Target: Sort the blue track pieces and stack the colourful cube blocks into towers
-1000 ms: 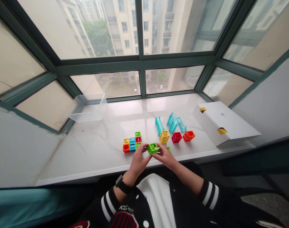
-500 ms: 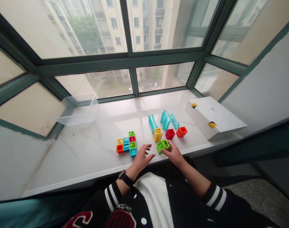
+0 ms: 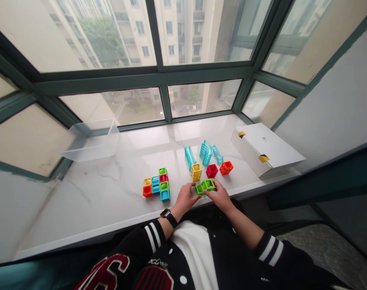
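My right hand (image 3: pixel 221 197) is closed on the right part of a green toy block (image 3: pixel 205 186), an openwork piece held just above the sill's front edge. My left hand (image 3: pixel 185 198) has come to the left end of the same block, thumb and fingers curled about that end. Directly behind the block stands a yellow openwork block (image 3: pixel 196 172). A dark red block (image 3: pixel 211 171) and an orange-red block (image 3: pixel 226 168) sit to its right. Left of my hands lies a joined group of coloured cube blocks (image 3: pixel 155 187) in yellow, red, blue and green.
Clear blue track pieces, one straight (image 3: pixel 189 157), one curved (image 3: pixel 206 153) and one short (image 3: pixel 217 154), lie behind the blocks. A transparent plastic bin (image 3: pixel 94 151) stands at the back left. At the right is a white box (image 3: pixel 271 147) with yellow-black tabs. Windows border the marble sill (image 3: pixel 117 201).
My left hand has moved right and closed in on the green block's left end. The green block has turned to lie more level. The whole view has shifted slightly.
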Motion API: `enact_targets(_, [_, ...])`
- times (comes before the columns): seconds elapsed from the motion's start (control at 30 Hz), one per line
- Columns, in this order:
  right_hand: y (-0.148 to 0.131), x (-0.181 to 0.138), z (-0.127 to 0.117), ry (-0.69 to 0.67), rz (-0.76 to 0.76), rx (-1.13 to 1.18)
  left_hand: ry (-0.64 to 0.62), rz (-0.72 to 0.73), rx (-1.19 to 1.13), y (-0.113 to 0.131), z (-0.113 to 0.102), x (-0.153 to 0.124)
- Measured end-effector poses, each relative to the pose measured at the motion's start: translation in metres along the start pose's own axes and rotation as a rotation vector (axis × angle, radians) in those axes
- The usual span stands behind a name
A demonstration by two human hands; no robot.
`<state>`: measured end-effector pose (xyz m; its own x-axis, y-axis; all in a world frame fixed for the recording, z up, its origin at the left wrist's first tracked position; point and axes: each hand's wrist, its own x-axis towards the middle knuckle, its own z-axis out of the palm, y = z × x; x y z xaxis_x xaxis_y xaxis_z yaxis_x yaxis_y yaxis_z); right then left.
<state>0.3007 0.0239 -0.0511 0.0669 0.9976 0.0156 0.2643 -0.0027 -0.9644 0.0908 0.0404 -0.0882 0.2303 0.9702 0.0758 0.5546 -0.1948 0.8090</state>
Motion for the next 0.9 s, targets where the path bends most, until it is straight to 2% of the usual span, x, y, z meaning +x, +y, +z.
enact_targets(0.3, [0.014, 0.0, 0.012, -0.01, -0.102, -0.155, 0.015, 0.008, -0.01, 0.0, -0.001, -0.002])
enact_targets(0.9, [0.014, -0.001, 0.029, -0.001, -0.172, -0.264, 0.022, -0.002, -0.049, -0.004, 0.002, -0.002])
